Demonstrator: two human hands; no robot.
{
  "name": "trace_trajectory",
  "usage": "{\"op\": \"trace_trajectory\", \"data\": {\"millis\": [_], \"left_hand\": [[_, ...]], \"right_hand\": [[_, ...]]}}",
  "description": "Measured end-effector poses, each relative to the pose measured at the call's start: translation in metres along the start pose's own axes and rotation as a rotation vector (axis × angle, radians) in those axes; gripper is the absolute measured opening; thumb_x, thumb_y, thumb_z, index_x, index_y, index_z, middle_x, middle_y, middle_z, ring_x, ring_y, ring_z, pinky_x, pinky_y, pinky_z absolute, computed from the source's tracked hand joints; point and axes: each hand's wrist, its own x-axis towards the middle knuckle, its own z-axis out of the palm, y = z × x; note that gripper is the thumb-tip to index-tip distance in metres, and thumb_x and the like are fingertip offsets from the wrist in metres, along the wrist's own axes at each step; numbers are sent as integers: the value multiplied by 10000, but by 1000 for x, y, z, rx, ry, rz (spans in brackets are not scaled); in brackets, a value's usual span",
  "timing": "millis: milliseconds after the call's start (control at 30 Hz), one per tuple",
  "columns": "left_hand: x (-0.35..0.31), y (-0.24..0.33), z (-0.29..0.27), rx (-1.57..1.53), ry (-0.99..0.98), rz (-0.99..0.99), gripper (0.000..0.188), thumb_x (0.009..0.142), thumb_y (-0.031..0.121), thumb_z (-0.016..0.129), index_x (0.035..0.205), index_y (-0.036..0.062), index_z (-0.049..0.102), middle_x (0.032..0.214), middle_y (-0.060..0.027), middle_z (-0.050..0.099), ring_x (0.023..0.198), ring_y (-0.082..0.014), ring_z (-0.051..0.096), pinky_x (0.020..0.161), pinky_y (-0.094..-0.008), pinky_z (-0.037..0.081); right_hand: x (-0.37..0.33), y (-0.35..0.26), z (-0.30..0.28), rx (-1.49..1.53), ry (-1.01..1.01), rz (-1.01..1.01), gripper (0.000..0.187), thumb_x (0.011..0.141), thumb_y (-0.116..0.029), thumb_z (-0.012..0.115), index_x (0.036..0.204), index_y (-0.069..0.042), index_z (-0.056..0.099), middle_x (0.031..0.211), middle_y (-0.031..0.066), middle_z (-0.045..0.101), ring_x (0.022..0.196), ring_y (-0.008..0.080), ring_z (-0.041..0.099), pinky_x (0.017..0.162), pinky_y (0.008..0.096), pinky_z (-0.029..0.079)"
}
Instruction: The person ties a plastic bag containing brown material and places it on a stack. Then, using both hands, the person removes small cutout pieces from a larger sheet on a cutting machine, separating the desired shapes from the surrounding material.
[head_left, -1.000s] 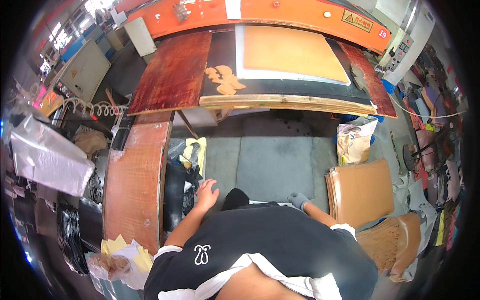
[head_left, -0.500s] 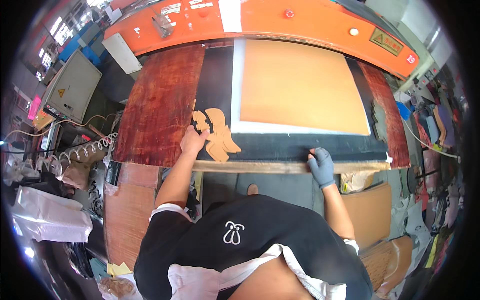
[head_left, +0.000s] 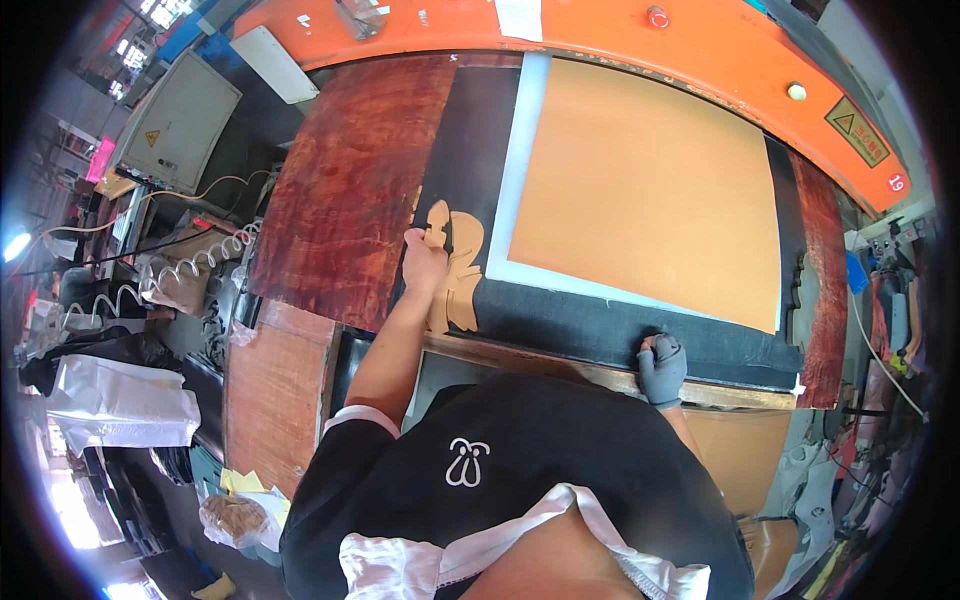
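My left hand (head_left: 426,262), bare, is at the left end of the black mat (head_left: 560,312). Its fingers close on a small tan cut-out piece (head_left: 437,220). Beside that hand lie several curved, leaf-like tan cut-outs (head_left: 463,285), partly overlapping on the mat. My right hand (head_left: 661,370) wears a grey glove with bare fingertips. It rests at the front edge of the mat with its fingers curled in; whatever they may hold is hidden. Between and beyond my hands a large tan sheet (head_left: 645,190) lies on a white sheet (head_left: 508,230).
The orange beam (head_left: 590,22) of a machine, with a red button (head_left: 658,17), spans the far side. Reddish-brown board (head_left: 345,190) borders the mat on the left. A grey cabinet (head_left: 185,125) and a coiled white hose (head_left: 205,250) stand farther left. A wooden rail (head_left: 560,367) runs along the front.
The whole view has turned and shifted. My left hand has moved along the cut-outs, and the small piece at its fingers is more upright. My right fingers are curled more tightly.
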Motion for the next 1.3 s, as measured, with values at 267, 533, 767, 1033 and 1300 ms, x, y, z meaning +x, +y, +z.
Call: {"op": "trace_trajectory", "data": {"millis": [267,533,767,1033,1300], "left_hand": [[99,6,1,-631,-208,-232,350,743,-78,470,1073,27,521,813,-97,596,604,-185,598,531,-333,506],[164,-4,5,-341,-290,22,132,831,131,608,908,26,631,667,-30,573,576,-146,544,532,-308,452],[87,87,3,116,9,800,541,757,131,663,1238,-21,466,1234,-225,487,1147,-366,461,993,-438,365],[-24,141,92,481,-303,996,627,875,415,540,1389,99,371,1487,-106,268,1391,-273,190,1109,-483,148],[-49,121,88,507,-304,870,614,877,465,514,1382,135,400,1496,-83,274,1396,-272,195,1115,-486,133]], "right_hand": [[7,-1,-1,53,-23,31,45,737,-94,600,731,-84,557,742,108,596,672,326,562,624,421,444],[10,-3,-4,24,37,-11,66,745,-143,599,718,-89,571,751,116,605,703,341,584,635,445,460],[-3,9,-24,160,242,166,74,759,-142,616,796,-80,601,802,107,607,795,311,590,748,402,468],[38,128,-104,-530,252,266,445,794,-333,640,1073,1,547,1136,219,550,1047,380,517,897,425,426],[61,183,-97,-687,43,296,576,826,-473,560,1211,-45,541,1293,196,485,1181,342,449,957,499,358]]}}
